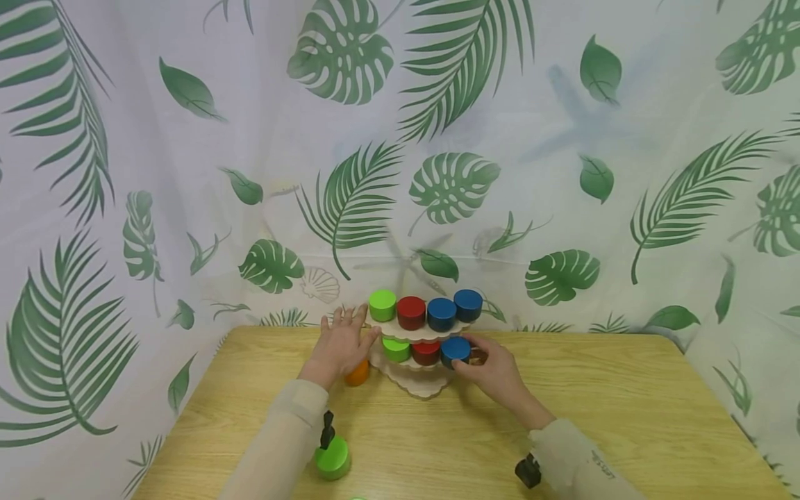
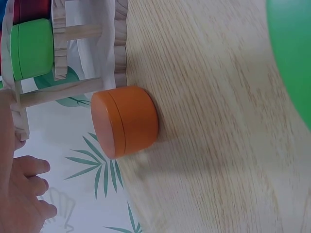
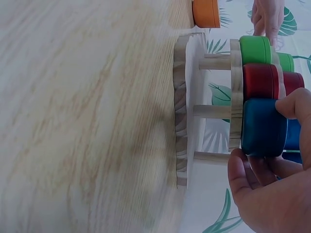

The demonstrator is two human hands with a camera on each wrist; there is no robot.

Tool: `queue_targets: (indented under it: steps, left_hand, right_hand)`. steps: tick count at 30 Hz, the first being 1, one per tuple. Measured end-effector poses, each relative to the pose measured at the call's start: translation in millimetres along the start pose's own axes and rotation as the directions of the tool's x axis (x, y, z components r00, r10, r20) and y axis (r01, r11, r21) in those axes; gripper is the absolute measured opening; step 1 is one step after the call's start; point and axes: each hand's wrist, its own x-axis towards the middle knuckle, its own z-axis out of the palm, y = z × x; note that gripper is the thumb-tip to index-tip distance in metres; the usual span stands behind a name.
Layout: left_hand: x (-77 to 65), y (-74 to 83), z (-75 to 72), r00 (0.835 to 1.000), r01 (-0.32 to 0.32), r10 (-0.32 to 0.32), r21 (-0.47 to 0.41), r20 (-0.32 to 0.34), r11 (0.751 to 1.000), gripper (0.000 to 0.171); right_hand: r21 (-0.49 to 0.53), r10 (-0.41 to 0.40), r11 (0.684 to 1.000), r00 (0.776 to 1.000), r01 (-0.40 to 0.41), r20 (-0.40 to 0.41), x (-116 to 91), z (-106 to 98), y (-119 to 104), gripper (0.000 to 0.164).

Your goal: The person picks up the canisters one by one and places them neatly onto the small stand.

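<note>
A tiered wooden stand (image 1: 421, 386) with scalloped edges stands at the back of the table. My right hand (image 1: 498, 371) grips a blue round tin (image 3: 265, 127) at the right end of the middle tier, thumb on its top side and fingers around its edge. Left of that tin sit a red tin (image 1: 426, 353) and a green tin (image 1: 396, 349). My left hand (image 1: 339, 347) rests against the stand's left edge, fingers extended and holding no tin. On the top tier are a green tin (image 1: 382, 305), a red tin (image 1: 410, 313) and two blue tins (image 1: 441, 314).
An orange tin (image 2: 125, 121) stands on the table beside the stand's left side, below my left hand. Nearer the front, another green tin (image 1: 332, 458) is by my left sleeve. A leaf-print curtain (image 1: 400, 139) hangs right behind the table (image 1: 600, 403).
</note>
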Motion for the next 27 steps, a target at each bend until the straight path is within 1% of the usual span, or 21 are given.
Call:
queue_targets:
  steps: [5, 11, 16, 22, 27]
  left_hand:
    - [-0.7, 0.3, -0.8, 1.0, 0.0, 0.0, -0.007, 0.003, 1.0, 0.074]
    - [-0.5, -0.2, -1.0, 1.0, 0.002, -0.002, -0.005, 0.004, 1.0, 0.074]
    - [-0.5, -0.7, -0.8, 1.0, -0.001, 0.002, -0.013, 0.006, 1.0, 0.073]
    - [-1.1, -0.8, -0.6, 1.0, -0.003, 0.004, -0.021, 0.005, 1.0, 0.073]
    - [-0.9, -1.5, 0.7, 1.0, -0.007, 0.007, -0.025, -0.002, 1.0, 0.073]
  right_hand:
    - [0.013, 0.035, 0.999, 0.999, -0.035, -0.016, 0.2, 3.0, 0.1, 0.052]
    - [0.067, 0.068, 0.996, 0.997, -0.066, -0.027, 0.6, 4.7, -0.3, 0.054]
    - [0.108, 0.083, 0.991, 0.996, -0.079, -0.039, 2.2, 5.3, 1.1, 0.055]
    - [0.129, 0.1, 0.987, 0.994, -0.093, -0.046, 3.5, 6.6, 2.7, 0.058]
    - [0.149, 0.098, 0.985, 0.994, -0.09, -0.043, 5.3, 7.6, 4.4, 0.06]
